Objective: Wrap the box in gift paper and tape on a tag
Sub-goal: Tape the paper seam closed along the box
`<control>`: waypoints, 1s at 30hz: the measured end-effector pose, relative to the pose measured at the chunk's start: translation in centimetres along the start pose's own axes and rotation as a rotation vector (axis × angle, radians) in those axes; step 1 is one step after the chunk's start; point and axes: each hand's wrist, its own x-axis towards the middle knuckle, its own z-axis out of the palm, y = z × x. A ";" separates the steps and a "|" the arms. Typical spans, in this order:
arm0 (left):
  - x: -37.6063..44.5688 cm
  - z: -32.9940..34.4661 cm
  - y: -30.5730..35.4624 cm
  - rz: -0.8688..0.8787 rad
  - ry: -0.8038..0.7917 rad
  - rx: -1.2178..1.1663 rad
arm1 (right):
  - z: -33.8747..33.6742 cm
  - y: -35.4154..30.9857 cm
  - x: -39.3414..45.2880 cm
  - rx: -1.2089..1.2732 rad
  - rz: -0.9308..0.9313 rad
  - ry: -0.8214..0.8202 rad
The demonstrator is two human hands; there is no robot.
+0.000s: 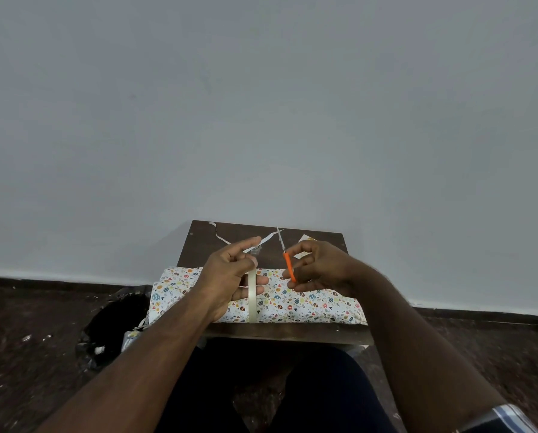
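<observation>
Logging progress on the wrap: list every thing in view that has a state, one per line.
box: covered in gift paper, lying on the table
tape roll: held in the left hand
scissors: gripped by the right hand, blades up
paper strip: loose on the table
bin bag: open, on the floor

left hand point(227, 276): grips tape roll point(252, 295), pinching a pulled strip
right hand point(319, 267): holds orange-handled scissors point(288, 260)
wrapped box point(308, 303): lies on bench point(230, 235)

Single head cam, wide-angle, fwd and down, seemingly close over table point(230, 334)
</observation>
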 end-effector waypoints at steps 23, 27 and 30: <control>0.0 -0.2 -0.1 -0.011 -0.016 0.030 | -1.0 -3.2 0.6 -0.537 -0.043 -0.163; 0.0 -0.3 -0.1 -0.015 -0.022 0.038 | -1.1 -4.0 0.8 -0.671 -0.067 -0.157; 0.1 -0.3 -0.2 -0.011 -0.022 0.037 | -1.1 -4.4 0.9 -0.737 -0.086 -0.159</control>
